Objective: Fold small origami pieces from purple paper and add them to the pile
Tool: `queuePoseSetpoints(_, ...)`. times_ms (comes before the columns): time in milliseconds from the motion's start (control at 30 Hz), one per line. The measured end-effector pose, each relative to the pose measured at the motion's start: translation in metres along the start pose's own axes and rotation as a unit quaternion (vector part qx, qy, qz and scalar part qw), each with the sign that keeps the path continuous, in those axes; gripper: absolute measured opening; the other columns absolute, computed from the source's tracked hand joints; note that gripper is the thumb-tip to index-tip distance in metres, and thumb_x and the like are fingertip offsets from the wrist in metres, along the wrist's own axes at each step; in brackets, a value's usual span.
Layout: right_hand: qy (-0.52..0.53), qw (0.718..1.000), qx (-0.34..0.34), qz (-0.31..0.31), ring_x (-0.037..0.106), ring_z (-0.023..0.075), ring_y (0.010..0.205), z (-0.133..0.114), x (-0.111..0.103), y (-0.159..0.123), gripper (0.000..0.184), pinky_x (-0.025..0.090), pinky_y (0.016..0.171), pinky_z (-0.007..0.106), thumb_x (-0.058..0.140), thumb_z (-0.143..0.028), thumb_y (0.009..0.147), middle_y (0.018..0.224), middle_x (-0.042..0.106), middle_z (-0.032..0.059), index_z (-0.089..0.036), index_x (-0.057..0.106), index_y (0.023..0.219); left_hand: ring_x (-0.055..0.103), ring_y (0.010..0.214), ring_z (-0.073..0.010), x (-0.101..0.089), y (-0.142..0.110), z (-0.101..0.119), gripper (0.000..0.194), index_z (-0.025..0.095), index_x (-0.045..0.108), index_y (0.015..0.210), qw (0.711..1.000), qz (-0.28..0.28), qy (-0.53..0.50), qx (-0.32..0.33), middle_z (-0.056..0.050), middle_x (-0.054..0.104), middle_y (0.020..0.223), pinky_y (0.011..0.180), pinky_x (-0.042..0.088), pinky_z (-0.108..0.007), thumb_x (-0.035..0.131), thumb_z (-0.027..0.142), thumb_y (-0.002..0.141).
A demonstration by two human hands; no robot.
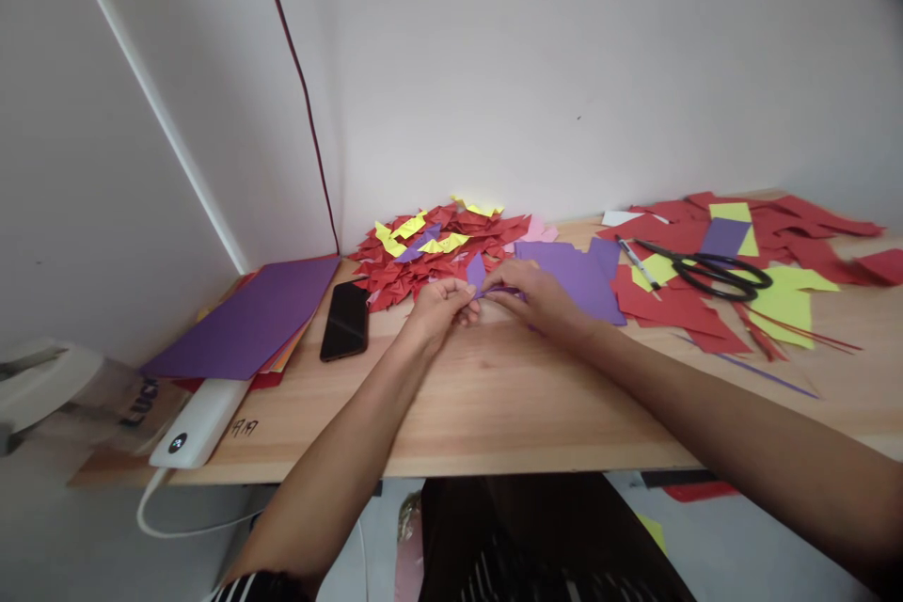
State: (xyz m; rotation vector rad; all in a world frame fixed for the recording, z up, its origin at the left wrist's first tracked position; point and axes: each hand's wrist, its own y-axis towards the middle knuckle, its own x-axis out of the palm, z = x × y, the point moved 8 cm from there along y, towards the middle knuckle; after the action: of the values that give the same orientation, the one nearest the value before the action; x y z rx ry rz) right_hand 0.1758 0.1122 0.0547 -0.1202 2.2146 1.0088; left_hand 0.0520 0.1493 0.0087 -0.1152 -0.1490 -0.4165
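Note:
A small folded piece of purple paper (475,271) is pinched between my two hands near the back of the wooden table. My left hand (443,303) grips its left side with thumb and fingers. From the right, my right hand (528,292) closes on its other side, and the fingers hide part of it. Just behind lies a heap of folded red paper pieces (409,280) with a few yellow and purple ones on top. Flat purple sheets (575,275) lie beside and partly behind my right hand.
Black-handled scissors (720,275) and a pen (639,263) rest on red and yellow paper scraps (677,312) at right. Left of my hands are a phone (345,320), a stack topped by a purple sheet (254,320), and a white power bank (201,423) with a cable.

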Motion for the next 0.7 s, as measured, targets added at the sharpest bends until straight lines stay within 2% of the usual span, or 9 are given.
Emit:
queuePoseSetpoints(133, 0.089, 0.993, 0.072, 0.014, 0.06, 0.0182, 0.082, 0.009, 0.001, -0.001, 0.009, 0.044, 0.076, 0.03, 0.057, -0.026, 0.088, 0.087, 0.067, 0.0048, -0.02, 0.063, 0.087, 0.056, 0.046, -0.0066, 0.001, -0.001, 0.005, 0.02, 0.011, 0.059, 0.069, 0.999, 0.014, 0.026, 0.032, -0.002, 0.064, 0.06, 0.046, 0.038, -0.017, 0.071, 0.025, 0.075)
queuePoseSetpoints(300, 0.131, 0.981, 0.147, -0.001, 0.06, 0.0174, 0.079, 0.019, 0.003, -0.001, 0.01, 0.044, 0.075, 0.03, 0.057, -0.027, 0.085, 0.082, 0.067, 0.0033, -0.019, 0.062, 0.081, 0.06, 0.047, -0.0089, 0.004, -0.001, 0.003, 0.019, 0.011, 0.057, 0.071, 0.999, 0.008, 0.039, 0.023, -0.003, 0.066, 0.061, 0.047, 0.041, -0.018, 0.071, 0.023, 0.076)
queuePoseSetpoints(533, 0.127, 0.98, 0.151, -0.01, 0.058, 0.0163, 0.077, 0.025, 0.003, -0.002, 0.01, 0.043, 0.072, 0.029, 0.057, -0.027, 0.082, 0.082, 0.066, 0.0029, -0.019, 0.062, 0.078, 0.066, 0.057, -0.0117, 0.009, 0.0, -0.003, 0.02, 0.01, 0.058, 0.079, 0.999, -0.032, 0.032, 0.004, -0.007, 0.071, 0.069, 0.053, 0.046, -0.019, 0.074, 0.02, 0.072)
queuePoseSetpoints(700, 0.123, 0.975, 0.184, -0.019, 0.055, 0.0141, 0.067, 0.026, 0.005, -0.004, 0.01, 0.041, 0.064, 0.027, 0.058, -0.028, 0.081, 0.073, 0.065, 0.0015, -0.019, 0.062, 0.077, 0.068, 0.059, -0.0132, 0.009, 0.002, -0.006, 0.018, 0.01, 0.059, 0.078, 0.997, -0.026, 0.076, 0.016, -0.008, 0.071, 0.07, 0.052, 0.045, -0.019, 0.074, 0.018, 0.071)
